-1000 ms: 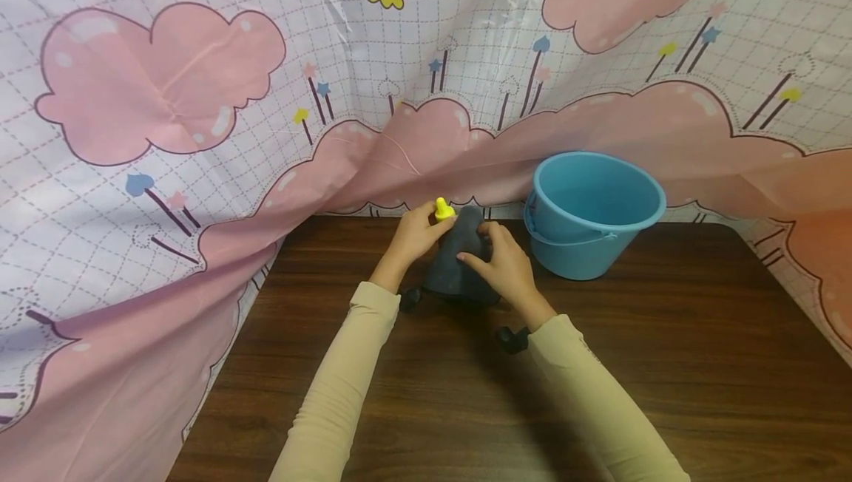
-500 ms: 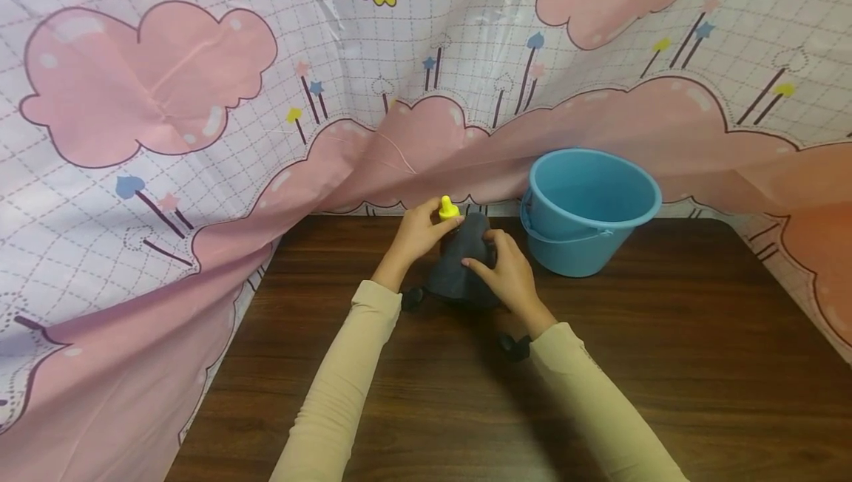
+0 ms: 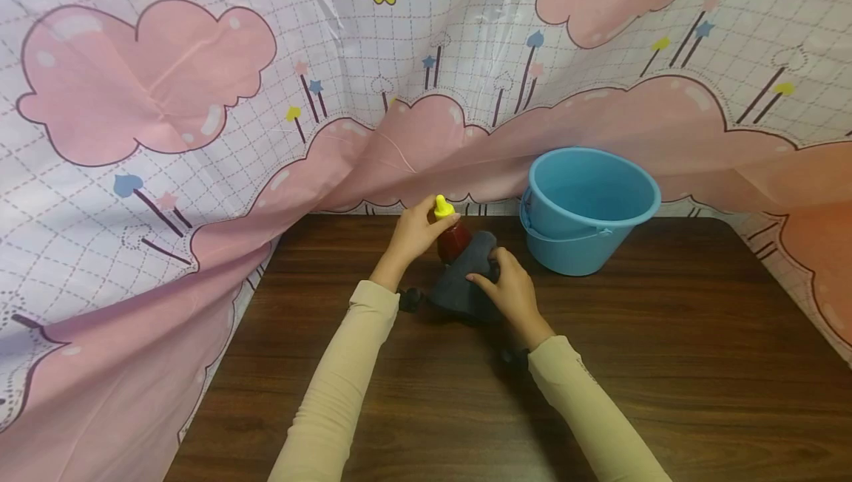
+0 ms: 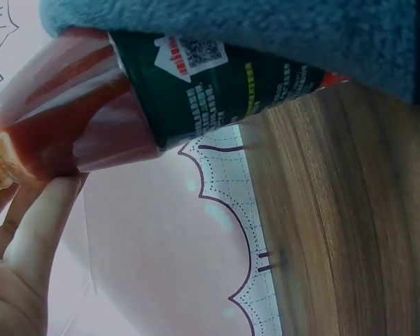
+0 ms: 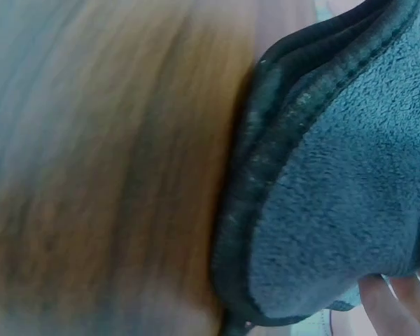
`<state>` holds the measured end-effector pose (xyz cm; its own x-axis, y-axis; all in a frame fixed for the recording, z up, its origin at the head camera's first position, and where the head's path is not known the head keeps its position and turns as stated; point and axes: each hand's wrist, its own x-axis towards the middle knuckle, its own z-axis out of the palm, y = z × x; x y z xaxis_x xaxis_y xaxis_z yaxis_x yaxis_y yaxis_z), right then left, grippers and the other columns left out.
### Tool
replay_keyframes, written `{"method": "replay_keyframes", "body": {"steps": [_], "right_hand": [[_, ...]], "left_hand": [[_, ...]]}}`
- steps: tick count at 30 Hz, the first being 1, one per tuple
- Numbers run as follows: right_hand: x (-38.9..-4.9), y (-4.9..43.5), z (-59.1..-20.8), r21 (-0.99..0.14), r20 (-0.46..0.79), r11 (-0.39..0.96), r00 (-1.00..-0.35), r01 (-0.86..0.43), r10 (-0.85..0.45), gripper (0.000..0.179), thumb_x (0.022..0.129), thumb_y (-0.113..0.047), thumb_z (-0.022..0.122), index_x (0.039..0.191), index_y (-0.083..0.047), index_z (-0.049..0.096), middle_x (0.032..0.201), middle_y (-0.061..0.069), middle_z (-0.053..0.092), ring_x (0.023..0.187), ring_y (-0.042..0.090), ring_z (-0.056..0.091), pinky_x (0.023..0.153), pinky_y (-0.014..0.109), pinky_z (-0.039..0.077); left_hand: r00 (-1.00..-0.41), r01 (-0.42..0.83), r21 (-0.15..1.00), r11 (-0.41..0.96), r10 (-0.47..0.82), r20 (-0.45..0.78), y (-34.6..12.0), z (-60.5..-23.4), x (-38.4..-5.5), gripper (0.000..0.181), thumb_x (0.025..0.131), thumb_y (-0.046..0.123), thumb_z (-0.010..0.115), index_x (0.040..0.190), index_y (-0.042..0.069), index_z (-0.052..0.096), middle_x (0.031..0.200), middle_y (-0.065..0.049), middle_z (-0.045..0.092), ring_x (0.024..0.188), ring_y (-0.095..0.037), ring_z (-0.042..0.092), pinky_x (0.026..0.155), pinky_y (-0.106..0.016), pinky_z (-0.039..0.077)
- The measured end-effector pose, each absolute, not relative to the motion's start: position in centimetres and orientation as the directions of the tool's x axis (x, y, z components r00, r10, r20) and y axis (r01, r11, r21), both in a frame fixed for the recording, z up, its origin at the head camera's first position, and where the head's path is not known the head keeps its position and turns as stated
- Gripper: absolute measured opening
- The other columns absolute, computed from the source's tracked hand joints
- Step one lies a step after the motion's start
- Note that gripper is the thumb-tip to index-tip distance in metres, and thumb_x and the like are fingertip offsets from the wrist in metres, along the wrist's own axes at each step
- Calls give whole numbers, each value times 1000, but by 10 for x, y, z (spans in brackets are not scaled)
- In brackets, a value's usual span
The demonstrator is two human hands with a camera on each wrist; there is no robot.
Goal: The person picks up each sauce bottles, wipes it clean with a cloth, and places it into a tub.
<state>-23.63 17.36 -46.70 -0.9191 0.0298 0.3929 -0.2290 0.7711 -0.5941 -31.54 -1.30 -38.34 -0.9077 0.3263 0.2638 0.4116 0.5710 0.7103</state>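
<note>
A sauce bottle (image 3: 452,243) with a yellow nozzle cap (image 3: 442,208) stands near the table's back edge. Dark red sauce shows through its clear upper part, and in the left wrist view a dark green label (image 4: 210,91) wraps the body. My left hand (image 3: 414,236) grips the bottle at its neck, just below the cap. With my right hand (image 3: 514,291) I hold a folded grey-blue cloth (image 3: 462,291) against the bottle's side, thumb in front. The cloth hides the lower bottle from above; its dark stitched edge (image 5: 255,189) fills much of the right wrist view.
To the right of the hands is a blue bucket (image 3: 575,253) with its handle hanging down. A patterned pink and white curtain (image 3: 426,134) rises behind and left of the dark wooden table (image 3: 399,408).
My right hand has slid the cloth down the bottle toward the table, uncovering the red upper part. The left hand stays at the neck; the cap has shifted slightly.
</note>
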Motion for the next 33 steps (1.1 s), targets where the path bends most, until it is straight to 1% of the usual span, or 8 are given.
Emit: {"method": "replay_keyframes", "body": {"steps": [6, 9, 13, 19, 25, 30, 33], "right_hand": [[-236, 174, -472, -550, 443, 792, -896, -265, 8, 47, 77, -33, 79, 102, -2, 53, 101, 15, 59, 87, 31, 61, 72, 46, 51], [-236, 174, -473, -542, 460, 793, -888, -279, 2, 47, 76, -31, 79, 102, -2, 53, 101, 15, 59, 85, 31, 61, 70, 45, 51], [-236, 173, -473, -548, 466, 786, -885, -285, 4, 46, 76, -31, 79, 101, -3, 53, 100, 14, 59, 82, 30, 60, 69, 45, 50], [-237, 173, -471, -550, 488, 776, -873, -309, -2, 39, 78, -28, 78, 99, -4, 55, 98, 13, 59, 86, 29, 61, 72, 45, 50], [-235, 173, -464, -532, 495, 791, -869, -302, 1, 27, 83, -23, 74, 94, -8, 55, 94, 12, 59, 77, 28, 58, 66, 46, 48], [-234, 171, -456, -518, 515, 798, -857, -308, 3, 24, 84, -22, 73, 94, -8, 55, 92, 12, 59, 76, 28, 58, 64, 45, 48], [-235, 168, -448, -497, 542, 804, -840, -328, -7, 24, 84, -23, 72, 94, -9, 55, 91, 11, 58, 72, 24, 55, 60, 43, 47]], "left_hand": [[-921, 379, 735, 562, 308, 240, -16, -385, -316, 44, 90, 44, 61, 120, 12, 54, 110, -7, 63, 96, -22, 60, 80, -38, 50], [-925, 371, 738, 564, 298, 236, -17, -384, -316, 45, 90, 43, 61, 121, 12, 54, 113, -8, 63, 98, -23, 60, 82, -40, 50], [-925, 373, 727, 576, 292, 243, -18, -384, -316, 43, 90, 41, 62, 119, 10, 56, 110, -9, 64, 95, -23, 61, 81, -39, 51], [-924, 375, 729, 572, 289, 249, -20, -385, -317, 42, 90, 42, 62, 115, 9, 59, 108, -9, 65, 93, -22, 62, 79, -37, 52], [-925, 374, 719, 586, 286, 249, -21, -384, -316, 44, 89, 45, 62, 114, 8, 59, 106, -9, 66, 91, -22, 62, 77, -37, 52], [-926, 374, 707, 600, 282, 250, -20, -384, -315, 45, 89, 45, 62, 114, 8, 58, 105, -9, 65, 89, -22, 61, 77, -37, 51], [-922, 384, 685, 619, 287, 258, -18, -384, -315, 46, 89, 47, 60, 115, 8, 58, 103, -8, 65, 86, -22, 59, 75, -37, 50]]}}
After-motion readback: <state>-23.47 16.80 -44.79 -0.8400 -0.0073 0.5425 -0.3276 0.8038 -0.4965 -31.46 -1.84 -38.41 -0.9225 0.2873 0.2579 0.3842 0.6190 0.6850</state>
